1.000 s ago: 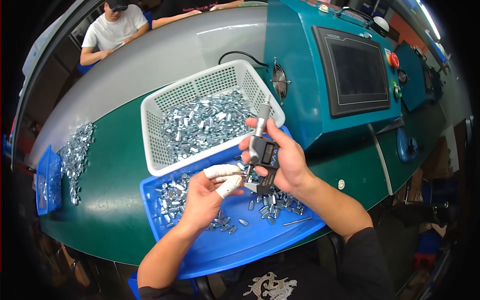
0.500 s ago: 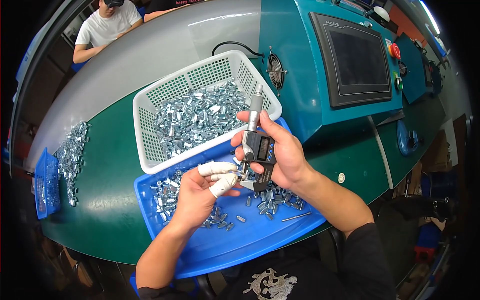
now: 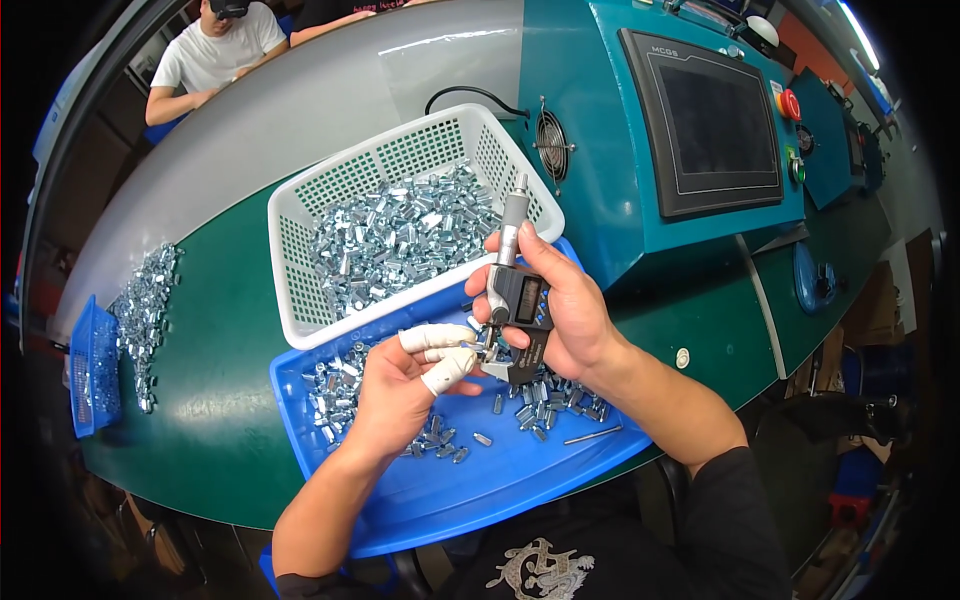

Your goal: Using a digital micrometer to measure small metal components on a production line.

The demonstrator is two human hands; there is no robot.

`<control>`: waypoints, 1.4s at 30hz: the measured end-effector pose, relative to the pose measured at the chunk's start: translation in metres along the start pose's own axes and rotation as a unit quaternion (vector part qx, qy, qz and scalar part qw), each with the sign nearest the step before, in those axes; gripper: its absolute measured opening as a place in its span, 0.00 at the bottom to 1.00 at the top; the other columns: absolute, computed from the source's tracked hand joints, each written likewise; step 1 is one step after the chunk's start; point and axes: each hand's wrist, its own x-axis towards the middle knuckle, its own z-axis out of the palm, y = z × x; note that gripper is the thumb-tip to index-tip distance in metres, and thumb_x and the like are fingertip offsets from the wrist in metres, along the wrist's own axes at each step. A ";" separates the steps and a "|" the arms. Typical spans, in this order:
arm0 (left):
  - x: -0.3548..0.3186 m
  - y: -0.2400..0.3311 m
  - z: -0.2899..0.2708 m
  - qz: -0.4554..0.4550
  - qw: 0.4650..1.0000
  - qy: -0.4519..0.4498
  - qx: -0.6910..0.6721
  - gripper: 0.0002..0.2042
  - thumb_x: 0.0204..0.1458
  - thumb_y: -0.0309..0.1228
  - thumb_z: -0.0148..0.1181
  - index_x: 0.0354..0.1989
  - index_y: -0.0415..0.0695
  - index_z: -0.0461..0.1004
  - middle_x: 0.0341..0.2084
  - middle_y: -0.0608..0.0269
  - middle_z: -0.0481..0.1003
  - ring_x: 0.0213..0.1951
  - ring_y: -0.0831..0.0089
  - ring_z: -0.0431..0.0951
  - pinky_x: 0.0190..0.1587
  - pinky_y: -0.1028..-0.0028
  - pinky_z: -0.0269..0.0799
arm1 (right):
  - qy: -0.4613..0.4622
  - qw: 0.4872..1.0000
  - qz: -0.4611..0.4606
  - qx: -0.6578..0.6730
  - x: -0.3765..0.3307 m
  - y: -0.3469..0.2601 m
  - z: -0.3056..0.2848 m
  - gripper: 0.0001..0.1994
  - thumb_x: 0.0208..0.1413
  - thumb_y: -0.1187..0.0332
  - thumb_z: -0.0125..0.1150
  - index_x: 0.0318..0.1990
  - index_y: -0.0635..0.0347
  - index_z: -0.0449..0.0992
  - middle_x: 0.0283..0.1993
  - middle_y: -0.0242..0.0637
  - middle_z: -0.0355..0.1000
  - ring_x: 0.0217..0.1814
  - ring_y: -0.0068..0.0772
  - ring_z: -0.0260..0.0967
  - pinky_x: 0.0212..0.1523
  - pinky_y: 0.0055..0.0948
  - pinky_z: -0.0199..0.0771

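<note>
A digital micrometer [image 3: 526, 297] with a black frame and a silver thimble is gripped in my right hand [image 3: 575, 315], its thimble pointing away from me. My left hand [image 3: 398, 388], white covers on its fingertips, pinches a small silver metal piece [image 3: 485, 351] at the micrometer's jaws. The fingers partly hide this piece, and I cannot tell whether both jaws touch it. Beneath my hands is a blue tray [image 3: 440, 510], with several shiny hex metal pieces [image 3: 540, 408] scattered in it. A thin metal rod [image 3: 592, 435] lies at the tray's right.
A white perforated basket [image 3: 292, 270] full of similar pieces rests beyond the tray. At the left, loose pieces [image 3: 145, 310] lie beside a small blue basket [image 3: 95, 385]. A teal machine [image 3: 590, 130] with a screen stands at the right. Across the table sits a person [image 3: 215, 55].
Both hands and the micrometer have shifted very slightly to the right. My grip on the micrometer and on the small metal piece looks the same.
</note>
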 end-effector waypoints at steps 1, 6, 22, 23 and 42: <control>-0.001 0.001 0.000 0.004 1.000 -0.002 -0.002 0.11 0.52 0.23 0.59 0.44 0.36 0.73 0.35 0.58 0.77 0.37 0.70 0.78 0.36 0.73 0.79 | -0.004 1.000 -0.001 0.000 0.000 0.000 0.001 0.21 0.65 0.49 0.36 0.50 0.57 0.62 0.35 0.42 0.72 0.31 0.29 0.73 0.15 0.18 0.64; 0.003 -0.009 -0.004 0.020 1.000 -0.015 0.016 0.10 0.52 0.23 0.59 0.43 0.37 0.73 0.35 0.58 0.77 0.37 0.70 0.79 0.37 0.71 0.79 | 0.032 0.999 0.008 -0.006 -0.002 0.000 -0.001 0.22 0.65 0.48 0.37 0.51 0.57 0.62 0.35 0.43 0.72 0.31 0.29 0.73 0.14 0.19 0.64; 0.012 0.012 -0.031 0.220 0.952 0.193 0.094 0.18 0.50 0.23 0.61 0.51 0.38 0.68 0.40 0.58 0.73 0.32 0.80 0.73 0.30 0.77 0.76 | 0.059 0.996 -0.019 -0.059 -0.007 0.003 0.007 0.22 0.64 0.48 0.39 0.48 0.60 0.63 0.32 0.40 0.72 0.27 0.25 0.71 0.13 0.18 0.62; 0.014 0.016 -0.033 0.281 0.925 0.227 0.115 0.22 0.50 0.22 0.61 0.54 0.39 0.66 0.43 0.57 0.71 0.32 0.81 0.73 0.29 0.78 0.76 | 0.068 0.996 -0.016 -0.057 -0.006 0.002 0.005 0.22 0.64 0.49 0.39 0.48 0.60 0.63 0.32 0.40 0.71 0.27 0.25 0.71 0.13 0.18 0.61; 0.018 -0.033 -0.002 0.234 0.671 0.010 0.704 0.06 0.44 0.25 0.57 0.32 0.39 0.74 0.32 0.56 0.70 0.36 0.59 0.71 0.34 0.63 0.72 | 0.061 0.997 0.008 -0.038 -0.005 -0.002 0.000 0.24 0.65 0.48 0.36 0.52 0.60 0.64 0.33 0.39 0.72 0.29 0.26 0.72 0.14 0.18 0.62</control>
